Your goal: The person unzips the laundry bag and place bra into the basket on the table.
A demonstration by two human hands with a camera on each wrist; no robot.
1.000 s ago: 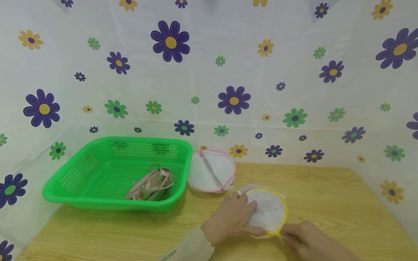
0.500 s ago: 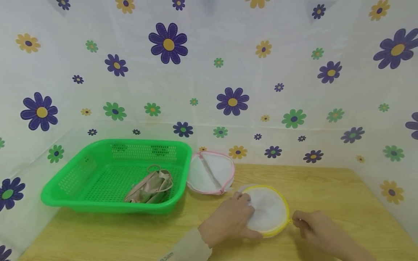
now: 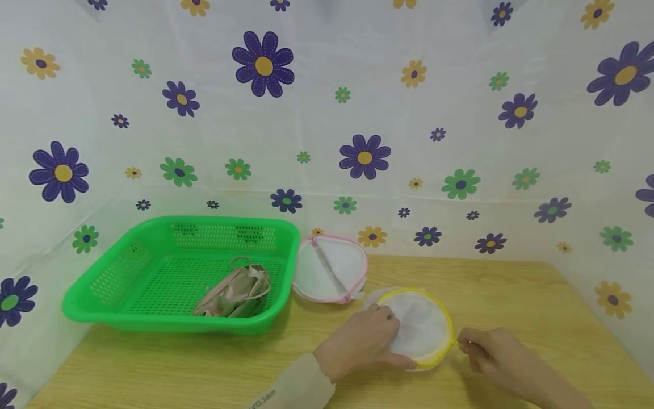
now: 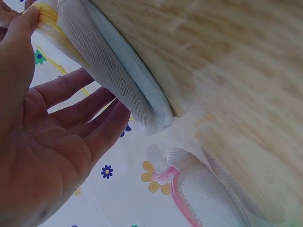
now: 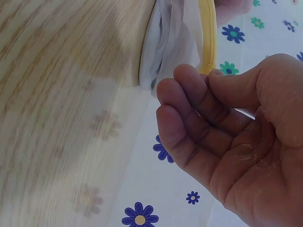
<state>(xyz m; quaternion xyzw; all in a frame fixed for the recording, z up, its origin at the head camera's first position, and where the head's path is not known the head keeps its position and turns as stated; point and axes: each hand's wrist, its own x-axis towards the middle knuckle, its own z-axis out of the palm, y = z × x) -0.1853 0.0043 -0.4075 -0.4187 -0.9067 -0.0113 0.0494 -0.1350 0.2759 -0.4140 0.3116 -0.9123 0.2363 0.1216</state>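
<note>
A round white mesh laundry bag with a yellow zip stands on the table before me. My left hand holds its left side, thumb at the near rim and fingers spread over the white top; in the left wrist view the thumb tip meets the yellow band. At the right side of the rim, my right hand pinches the small yellow zip pull between thumb and index finger. The right wrist view shows its other fingers bent beside the bag's mesh wall.
Behind the left hand lies a second white mesh bag with pink trim. A green plastic basket stands to the left, with a beige bag inside. A flower-print sheet surrounds the wooden table at the back and sides.
My right hand has drawn the zip pull along the rim, from the near edge round to the right side, stopping there over the last half second. The left hand keeps its place.
</note>
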